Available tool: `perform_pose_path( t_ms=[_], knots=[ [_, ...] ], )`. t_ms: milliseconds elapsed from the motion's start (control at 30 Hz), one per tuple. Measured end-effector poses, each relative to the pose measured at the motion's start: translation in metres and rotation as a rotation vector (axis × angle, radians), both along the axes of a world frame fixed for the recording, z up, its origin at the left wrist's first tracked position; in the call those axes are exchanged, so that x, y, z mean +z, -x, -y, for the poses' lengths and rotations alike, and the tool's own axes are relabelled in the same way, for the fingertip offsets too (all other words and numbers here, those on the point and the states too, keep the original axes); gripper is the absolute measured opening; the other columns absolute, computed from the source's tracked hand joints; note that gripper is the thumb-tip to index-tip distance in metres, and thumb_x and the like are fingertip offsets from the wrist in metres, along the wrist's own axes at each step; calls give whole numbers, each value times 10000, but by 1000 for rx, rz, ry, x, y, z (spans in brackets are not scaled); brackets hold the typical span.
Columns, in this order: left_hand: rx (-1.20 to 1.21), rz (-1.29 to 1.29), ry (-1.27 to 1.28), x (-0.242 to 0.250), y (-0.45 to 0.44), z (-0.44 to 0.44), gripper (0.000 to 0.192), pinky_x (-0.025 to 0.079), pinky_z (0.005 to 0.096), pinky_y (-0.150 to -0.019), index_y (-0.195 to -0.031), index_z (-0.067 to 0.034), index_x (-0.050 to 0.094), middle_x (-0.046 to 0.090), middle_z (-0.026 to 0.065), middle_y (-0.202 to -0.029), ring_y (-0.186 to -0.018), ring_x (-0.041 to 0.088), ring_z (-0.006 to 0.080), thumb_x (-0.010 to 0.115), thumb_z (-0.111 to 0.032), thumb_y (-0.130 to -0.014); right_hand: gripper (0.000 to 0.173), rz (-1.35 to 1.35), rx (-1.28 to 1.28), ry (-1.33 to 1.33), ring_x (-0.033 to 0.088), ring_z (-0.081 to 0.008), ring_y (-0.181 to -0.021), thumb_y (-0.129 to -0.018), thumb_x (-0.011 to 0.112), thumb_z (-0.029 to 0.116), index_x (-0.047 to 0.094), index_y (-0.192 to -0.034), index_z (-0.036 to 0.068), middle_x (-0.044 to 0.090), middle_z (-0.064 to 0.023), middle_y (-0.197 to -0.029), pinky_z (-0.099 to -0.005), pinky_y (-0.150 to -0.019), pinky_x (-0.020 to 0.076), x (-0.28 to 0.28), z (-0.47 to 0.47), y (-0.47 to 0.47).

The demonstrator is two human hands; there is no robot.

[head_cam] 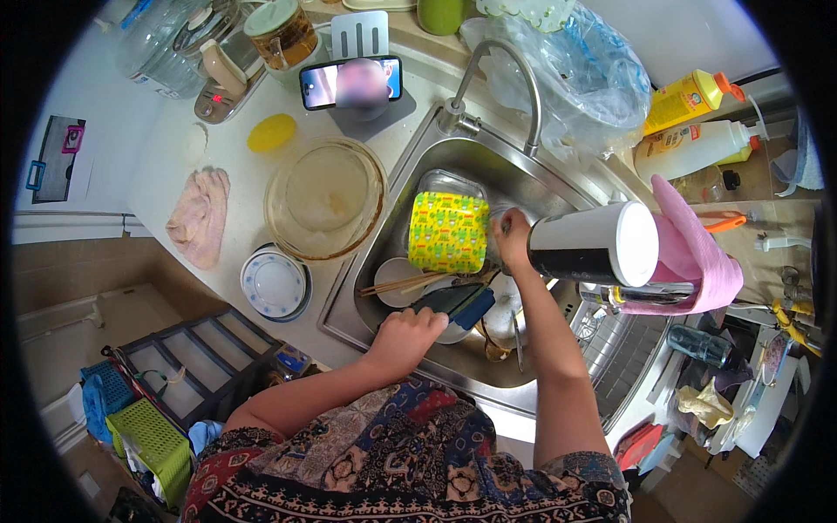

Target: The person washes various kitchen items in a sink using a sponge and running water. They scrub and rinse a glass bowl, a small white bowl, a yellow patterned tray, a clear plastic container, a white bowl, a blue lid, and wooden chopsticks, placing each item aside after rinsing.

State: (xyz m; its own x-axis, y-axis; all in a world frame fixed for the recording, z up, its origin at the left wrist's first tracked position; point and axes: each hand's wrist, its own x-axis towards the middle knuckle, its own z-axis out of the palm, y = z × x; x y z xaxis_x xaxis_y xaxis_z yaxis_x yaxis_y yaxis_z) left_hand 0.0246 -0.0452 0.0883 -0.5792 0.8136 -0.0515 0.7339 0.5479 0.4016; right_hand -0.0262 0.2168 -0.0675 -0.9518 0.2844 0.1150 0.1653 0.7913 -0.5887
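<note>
My left hand (pixel 409 337) grips the near end of a dark object (pixel 444 299) with a blue part (pixel 475 310), held over the sink; what it is cannot be made out. My right hand (pixel 512 238) is at the right side of a yellow container with green frog prints (pixel 448 232). Something clear sits by its fingers, and I cannot tell whether they grip it. Beneath my hands, the steel sink (pixel 418 157) holds a clear tray (pixel 451 180), wooden chopsticks (pixel 399 284), a white bowl (pixel 392 271) and other dishes, partly hidden.
A steel faucet (pixel 533 98) arches over the sink. A large glass dish (pixel 325 199) and stacked small plates (pixel 271 284) stand left, near a yellow sponge (pixel 271 133). A phone (pixel 352 83) leans behind. A white-and-black canister (pixel 588 245) stands beside my right forearm, before a pink cloth (pixel 709 255).
</note>
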Motion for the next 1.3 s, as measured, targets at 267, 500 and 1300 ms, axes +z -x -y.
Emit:
perform_pose_path(
  t_ms=[267, 500, 1300],
  knots=[
    [-92, -25, 27, 27, 7, 18, 155, 399, 332, -545, -852, -88, 473, 483, 43, -706, -674, 519, 214, 506, -117, -704, 196, 715, 797, -485, 603, -287, -677, -703, 598, 260, 621, -818, 105, 607, -125, -702, -395, -597, 463, 14, 46, -17],
    [-159, 9, -30, 34, 5, 29, 179, 388, 338, -569, -841, -100, 489, 475, 44, -731, -690, 485, 219, 514, -105, -665, 380, 462, 886, -299, 603, -288, -657, -674, 616, 198, 533, -1043, 158, 605, -109, -747, -425, -557, 465, 1, 89, -29],
    [-259, -154, -4, 34, -3, 55, 116, 390, 302, -653, -817, -125, 515, 508, 2, -710, -776, 492, 174, 496, -152, -705, 130, -258, 330, -171, 544, -246, -627, -697, 614, 95, 505, -768, 100, 560, -62, -716, -336, -559, 411, 147, 40, -150]
  ],
)
